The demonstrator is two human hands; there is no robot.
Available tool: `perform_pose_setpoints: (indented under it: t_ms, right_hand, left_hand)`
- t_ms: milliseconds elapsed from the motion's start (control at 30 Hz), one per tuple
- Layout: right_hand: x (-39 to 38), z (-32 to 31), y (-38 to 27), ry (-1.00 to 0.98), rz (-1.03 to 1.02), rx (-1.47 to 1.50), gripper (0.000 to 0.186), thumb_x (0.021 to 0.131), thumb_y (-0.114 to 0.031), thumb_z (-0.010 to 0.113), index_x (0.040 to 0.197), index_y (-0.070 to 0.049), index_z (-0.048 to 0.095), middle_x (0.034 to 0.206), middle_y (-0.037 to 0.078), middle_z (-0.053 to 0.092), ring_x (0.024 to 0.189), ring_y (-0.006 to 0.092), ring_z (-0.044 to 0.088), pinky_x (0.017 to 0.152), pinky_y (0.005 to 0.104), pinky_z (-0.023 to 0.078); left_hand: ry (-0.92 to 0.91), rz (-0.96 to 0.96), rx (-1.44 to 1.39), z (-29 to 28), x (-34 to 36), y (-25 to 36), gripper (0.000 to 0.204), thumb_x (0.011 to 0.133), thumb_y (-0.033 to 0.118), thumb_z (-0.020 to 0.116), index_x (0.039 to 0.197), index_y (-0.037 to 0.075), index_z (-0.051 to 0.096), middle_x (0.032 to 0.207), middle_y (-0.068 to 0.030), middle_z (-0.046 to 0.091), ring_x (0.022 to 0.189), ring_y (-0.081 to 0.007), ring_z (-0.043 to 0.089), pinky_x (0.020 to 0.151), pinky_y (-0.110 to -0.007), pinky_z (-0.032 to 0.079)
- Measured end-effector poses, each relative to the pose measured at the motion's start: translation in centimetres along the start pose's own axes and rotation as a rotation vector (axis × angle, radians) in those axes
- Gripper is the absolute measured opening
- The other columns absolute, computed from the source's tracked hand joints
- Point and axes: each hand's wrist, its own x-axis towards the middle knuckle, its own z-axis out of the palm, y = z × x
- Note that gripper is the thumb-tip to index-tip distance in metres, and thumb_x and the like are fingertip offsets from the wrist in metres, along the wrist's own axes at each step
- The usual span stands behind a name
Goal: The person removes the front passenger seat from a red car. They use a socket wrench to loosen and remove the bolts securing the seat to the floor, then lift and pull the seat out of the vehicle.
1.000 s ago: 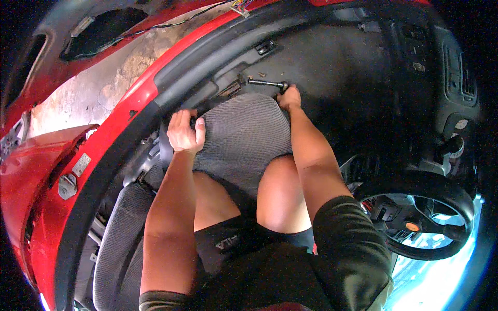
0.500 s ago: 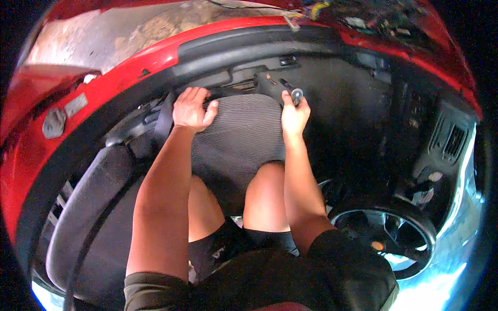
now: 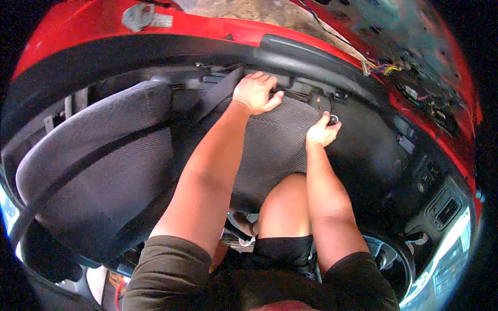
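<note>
We grip the ratchet wrench (image 3: 333, 119) in our right hand (image 3: 321, 135); our left hand (image 3: 256, 94), thumb spread from fingers, rests on the seat cushion (image 3: 275, 135).

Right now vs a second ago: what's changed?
The ratchet wrench in the right hand has swung round: its handle pointed left, now it points away from the person. The head view has turned left, bringing more of the seat backrest into view. Unchanged: the right hand on the wrench's head end, the left hand on the seat cushion edge.
</note>
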Motion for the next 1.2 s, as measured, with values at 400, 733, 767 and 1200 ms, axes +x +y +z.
perform_pose_setpoints:
  t_ms: [400,733,767,1200]
  right_hand:
    - [0.3,-0.4,-0.3,-0.082,0.128,-0.045,0.062,0.096,-0.049,0.063,0.132,0.000,0.054,0.118,0.031,0.070,0.110,0.0492,0.067,0.095,0.0554,0.050]
    - [1.0,0.8,1.0,-0.024,0.029,0.018,0.053,0.096,-0.045,0.065,0.124,-0.001,0.055,0.112,0.029,0.071,0.103,0.0494,0.068,0.090,0.0570,0.050]
    - [0.9,0.8,0.7,-0.031,0.028,-0.003,0.055,0.097,-0.045,0.064,0.128,-0.001,0.054,0.114,0.029,0.071,0.105,0.0489,0.068,0.091,0.0563,0.050]
    - [0.5,0.9,1.4,-0.021,0.039,0.077,0.057,0.095,-0.045,0.065,0.123,0.003,0.057,0.114,0.032,0.069,0.107,0.0494,0.067,0.093,0.0567,0.050]
  left_hand:
    - [0.503,-0.544,0.749,-23.9,-26.8,10.8,0.024,0.078,0.018,0.082,0.100,0.011,0.074,0.117,-0.0101,0.073,0.111,-0.0336,0.066,0.099,-0.051,0.047]
    - [1.701,-1.413,-0.287,-29.9,-53.2,9.4,0.109,0.092,0.082,0.051,0.145,-0.013,0.046,0.147,-0.0276,0.054,0.122,-0.0458,0.062,0.100,-0.054,0.055]
    - [1.690,-1.575,-0.008,-29.3,-51.4,9.0,0.114,0.089,0.084,0.052,0.145,-0.014,0.045,0.147,-0.0284,0.053,0.121,-0.0459,0.063,0.099,-0.054,0.056]
    - [1.616,-2.012,0.295,-28.8,-52.4,7.1,0.125,0.091,0.091,0.029,0.136,-0.023,0.051,0.139,-0.0328,0.061,0.124,-0.0508,0.060,0.108,-0.054,0.051]
